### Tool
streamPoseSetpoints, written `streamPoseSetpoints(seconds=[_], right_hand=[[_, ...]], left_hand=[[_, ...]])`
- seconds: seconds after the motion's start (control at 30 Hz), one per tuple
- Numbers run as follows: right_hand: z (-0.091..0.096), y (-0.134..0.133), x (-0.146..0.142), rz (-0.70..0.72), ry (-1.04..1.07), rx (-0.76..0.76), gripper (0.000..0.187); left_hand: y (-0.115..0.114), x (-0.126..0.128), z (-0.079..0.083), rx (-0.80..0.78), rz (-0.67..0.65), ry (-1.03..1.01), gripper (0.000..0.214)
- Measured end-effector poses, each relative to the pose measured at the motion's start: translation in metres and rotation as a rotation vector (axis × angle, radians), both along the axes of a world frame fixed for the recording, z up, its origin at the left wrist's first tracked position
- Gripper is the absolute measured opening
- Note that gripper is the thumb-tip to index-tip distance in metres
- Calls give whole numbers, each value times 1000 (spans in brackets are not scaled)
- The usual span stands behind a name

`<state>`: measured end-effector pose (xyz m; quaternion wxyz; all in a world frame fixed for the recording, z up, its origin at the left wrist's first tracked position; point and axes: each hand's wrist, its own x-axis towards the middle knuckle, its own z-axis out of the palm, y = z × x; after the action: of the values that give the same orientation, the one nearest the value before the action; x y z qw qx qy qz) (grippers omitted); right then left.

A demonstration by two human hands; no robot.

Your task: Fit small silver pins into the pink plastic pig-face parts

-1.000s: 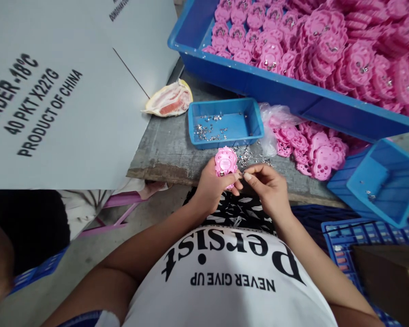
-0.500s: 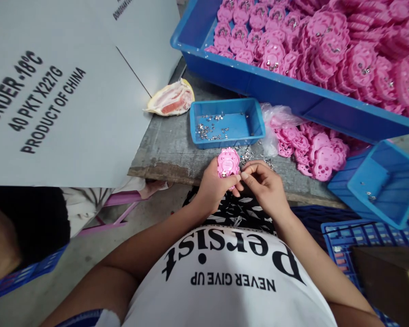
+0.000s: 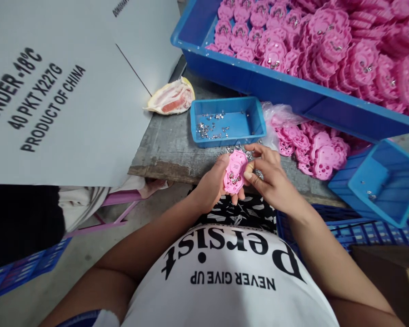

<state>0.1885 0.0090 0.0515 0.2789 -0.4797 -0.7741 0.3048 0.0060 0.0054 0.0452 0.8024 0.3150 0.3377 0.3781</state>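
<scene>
My left hand (image 3: 209, 185) is wrapped round a pink plastic part (image 3: 236, 170), its molded side facing up. Small shiny metal pieces sit in the lower half of that part. Close against its right edge is my right hand (image 3: 271, 179), thumb and index finger brought together and the other fingers bent above them. Whatever lies in that pinch is too small to make out. Just behind both hands, loose metal bits (image 3: 259, 174) are scattered on the worn grey table (image 3: 170, 156), partly hidden by my right hand.
A small blue tray (image 3: 228, 141) holds metal bits. Behind it stands a large blue bin (image 3: 245, 77) of pink parts. More pink parts (image 3: 322, 152) lie right, beside a tilted blue box (image 3: 371, 175). Fruit peel (image 3: 172, 97) and a big white carton (image 3: 88, 104) are left.
The pink part has turned and shifted slightly right, showing the metal pieces in its lower half. My right hand has moved a little up, its fingers less tightly bunched.
</scene>
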Motion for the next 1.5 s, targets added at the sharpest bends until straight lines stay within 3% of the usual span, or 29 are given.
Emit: streamPoseSetpoints(seconds=[0.37, 0.87, 1.03, 1.17, 1.33, 1.5], right_hand=[[4, 10, 5, 137, -16, -154, 17], [8, 14, 5, 200, -75, -95, 18], [2, 8, 1, 57, -10, -41, 15], [2, 4, 3, -20, 184, -142, 13], [0, -1, 17, -229, 313, -155, 11], [-15, -8, 33, -326, 342, -147, 9]], left_hand=[[-2, -2, -7, 48, -122, 31, 67], [-3, 3, -11, 56, -68, 92, 53], [0, 5, -9, -16, -75, 46, 53], [3, 5, -6, -70, -71, -16, 40], [1, 3, -4, -48, -39, 63, 38], [1, 3, -5, 23, -2, 174, 38]])
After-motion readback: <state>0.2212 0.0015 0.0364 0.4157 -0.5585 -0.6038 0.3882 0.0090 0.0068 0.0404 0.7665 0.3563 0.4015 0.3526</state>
